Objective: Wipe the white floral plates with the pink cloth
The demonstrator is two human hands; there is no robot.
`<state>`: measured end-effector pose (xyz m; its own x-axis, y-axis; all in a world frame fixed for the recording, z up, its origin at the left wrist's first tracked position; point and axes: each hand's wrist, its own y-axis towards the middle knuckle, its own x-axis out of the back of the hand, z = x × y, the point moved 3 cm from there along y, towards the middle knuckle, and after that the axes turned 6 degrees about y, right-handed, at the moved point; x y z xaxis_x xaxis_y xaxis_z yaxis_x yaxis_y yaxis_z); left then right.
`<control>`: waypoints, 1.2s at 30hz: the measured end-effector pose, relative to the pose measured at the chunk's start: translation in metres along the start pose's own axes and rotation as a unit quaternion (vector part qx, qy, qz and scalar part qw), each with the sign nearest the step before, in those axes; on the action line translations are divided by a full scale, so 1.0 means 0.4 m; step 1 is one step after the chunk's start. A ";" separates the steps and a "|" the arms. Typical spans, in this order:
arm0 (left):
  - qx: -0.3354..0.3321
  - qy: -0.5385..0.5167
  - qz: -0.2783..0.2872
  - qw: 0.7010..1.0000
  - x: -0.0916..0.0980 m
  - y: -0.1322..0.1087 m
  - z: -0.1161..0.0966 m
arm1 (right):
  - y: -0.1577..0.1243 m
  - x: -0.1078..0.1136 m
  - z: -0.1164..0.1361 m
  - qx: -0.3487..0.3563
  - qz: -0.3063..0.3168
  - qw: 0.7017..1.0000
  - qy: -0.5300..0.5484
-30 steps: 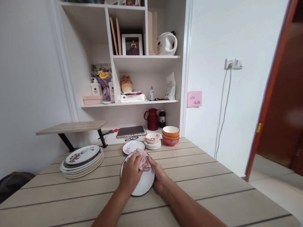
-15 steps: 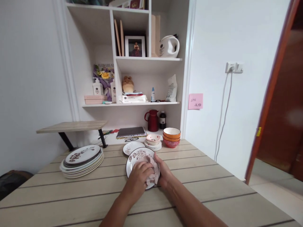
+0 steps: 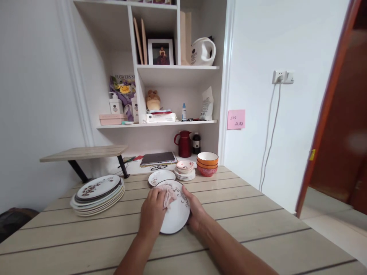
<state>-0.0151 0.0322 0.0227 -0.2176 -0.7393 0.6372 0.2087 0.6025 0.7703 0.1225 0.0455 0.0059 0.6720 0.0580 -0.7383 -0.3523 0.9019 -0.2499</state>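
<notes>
A white plate (image 3: 177, 217) with a dark rim and brown floral print is tilted up over the table in front of me. My right hand (image 3: 195, 209) grips its right edge, thumb on the face and fingers behind. My left hand (image 3: 153, 208) is closed on a crumpled pale pink cloth (image 3: 168, 195), pressed against the plate's upper left. Just behind it lies another patterned plate (image 3: 161, 176). Small white dishes (image 3: 185, 175) are stacked beside that, topped by a pink-patterned square dish (image 3: 185, 165).
A tall stack of plates (image 3: 99, 196) stands on the left, near a small raised wooden shelf (image 3: 83, 152). Orange and red bowls (image 3: 207, 164) are stacked at the back right. Behind are a laptop (image 3: 158, 158), glasses (image 3: 159, 167) and a red jug (image 3: 184, 144).
My left hand has moved the cloth from the plate's right part to its upper left. The floral print now shows at the plate's upper right. The view has shifted slightly.
</notes>
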 end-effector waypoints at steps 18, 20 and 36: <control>0.006 0.013 0.035 0.999 0.010 0.008 -0.002 | 0.000 -0.011 -0.011 0.017 0.009 1.000 0.014; 0.028 0.031 0.045 0.998 0.008 0.007 0.015 | 0.003 -0.004 -0.004 0.018 -0.012 1.000 0.019; -0.079 -0.121 0.035 0.989 -0.017 -0.014 -0.054 | 0.006 -0.006 0.003 0.032 0.022 0.998 0.045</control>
<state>0.0059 0.0273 0.0134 -0.4157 -0.5927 0.6899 0.3729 0.5808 0.7236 0.1209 0.0480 0.0077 0.5951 0.0615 -0.8013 -0.3360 0.9248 -0.1785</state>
